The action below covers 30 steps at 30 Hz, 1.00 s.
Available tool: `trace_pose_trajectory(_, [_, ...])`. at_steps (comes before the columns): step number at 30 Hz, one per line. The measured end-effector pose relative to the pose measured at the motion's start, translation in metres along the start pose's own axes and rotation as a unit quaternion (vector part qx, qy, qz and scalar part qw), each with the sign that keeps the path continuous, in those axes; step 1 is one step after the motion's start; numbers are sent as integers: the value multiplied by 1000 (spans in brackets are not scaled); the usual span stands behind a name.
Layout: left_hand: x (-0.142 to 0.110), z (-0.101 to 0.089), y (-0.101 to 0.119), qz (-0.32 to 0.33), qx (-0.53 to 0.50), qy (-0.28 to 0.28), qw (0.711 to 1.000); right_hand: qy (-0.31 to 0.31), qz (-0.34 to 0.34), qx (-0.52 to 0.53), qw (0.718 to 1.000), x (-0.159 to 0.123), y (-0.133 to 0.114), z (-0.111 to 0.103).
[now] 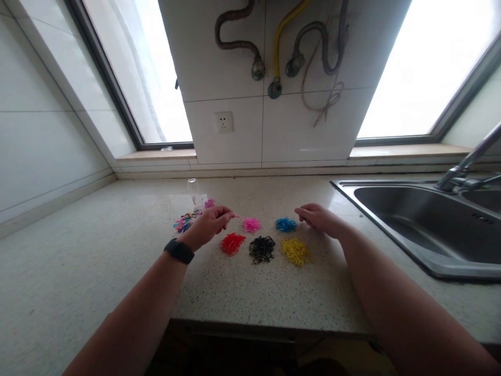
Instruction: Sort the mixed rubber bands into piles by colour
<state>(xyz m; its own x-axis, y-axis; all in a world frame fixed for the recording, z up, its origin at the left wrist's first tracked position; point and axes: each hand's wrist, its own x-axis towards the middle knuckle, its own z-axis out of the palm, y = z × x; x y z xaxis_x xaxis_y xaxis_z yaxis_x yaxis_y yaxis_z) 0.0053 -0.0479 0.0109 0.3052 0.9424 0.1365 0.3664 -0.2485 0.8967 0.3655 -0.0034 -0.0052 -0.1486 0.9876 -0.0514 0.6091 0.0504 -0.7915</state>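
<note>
Small elastic bands lie sorted by colour on the speckled countertop (97,271): a pink pile (251,225), a blue pile (285,224), a red pile (232,243), a black pile (262,249) and a yellow pile (296,251). A mixed heap of bands (183,223) lies to the left beside a clear tipped container (198,194). My left hand (209,224), a black band on its wrist, pinches a pink band just left of the pink pile. My right hand (317,216) rests curled on the counter right of the blue pile; I cannot make out anything in it.
A steel sink (422,230) with a tap (465,167) is set into the counter at the right. Behind stand a tiled wall with a socket (224,122) and hoses (282,47), flanked by two bright windows. The counter's front edge runs near me.
</note>
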Motion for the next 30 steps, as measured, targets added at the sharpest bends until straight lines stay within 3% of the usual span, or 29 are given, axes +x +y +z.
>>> trace_pose_trajectory(10, [14, 41, 51, 59, -37, -52, 996, -11, -167, 84, 982, -25, -48, 31])
trace_pose_trajectory(14, [16, 54, 64, 64, -55, -13, 996, -10, -206, 127, 970, -35, -57, 37])
trace_pose_trajectory(20, [4, 67, 56, 104, -56, -10, 993, -13, -243, 151, 958, -40, -57, 38])
trace_pose_trajectory(26, [-1, 65, 45, 114, -29, 32, 992, -67, -255, 144, 954, -45, -59, 42])
trace_pose_trajectory(30, [2, 65, 41, 120, -12, 29, 992, -82, -253, 156, 951, -43, -58, 48])
